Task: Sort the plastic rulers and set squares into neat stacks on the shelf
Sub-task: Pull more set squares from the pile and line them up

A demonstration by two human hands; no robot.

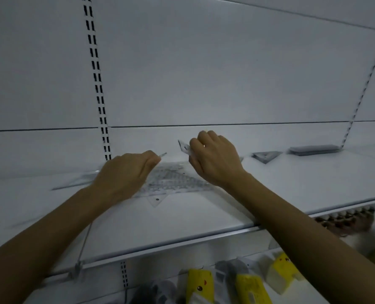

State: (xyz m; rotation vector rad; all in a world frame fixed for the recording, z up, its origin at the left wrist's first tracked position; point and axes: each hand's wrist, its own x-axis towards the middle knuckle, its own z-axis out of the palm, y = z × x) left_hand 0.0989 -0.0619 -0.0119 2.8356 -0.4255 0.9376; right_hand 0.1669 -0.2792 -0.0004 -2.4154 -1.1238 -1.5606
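In the head view both hands reach over the white shelf (204,216) from its near edge. The left hand (127,172) is curled, and its fingers pinch a thin clear strip (163,154) whose end sticks out to the right. I cannot tell if this is a ruler or the edge of a set square. The right hand (215,159) is also curled and holds a small clear piece (183,147), probably a set square. The piece is tilted and lifted a little above the shelf.

Under and between the two hands lies a loose pile (173,185) of clear set squares, overlapped at different angles. One corner with a hole points to the near side. A long clear ruler (72,183) lies flat to the left of the pile, and its right end is hidden by the left hand. I think these are the pieces not yet sorted. The hands probably take them one by one with the fingertips because thin flat plastic is difficult to lift from a smooth surface.

On the far right of the shelf two neat groups are already made: a triangle stack (266,156) of set squares and, more to the right, a flat ruler stack (313,149) beside the slanted bracket. So each kind seems to have its own place, and the held pieces will likely go there.

On the lower level, near, some yellow packets (199,284) hang; they are not part of this work.
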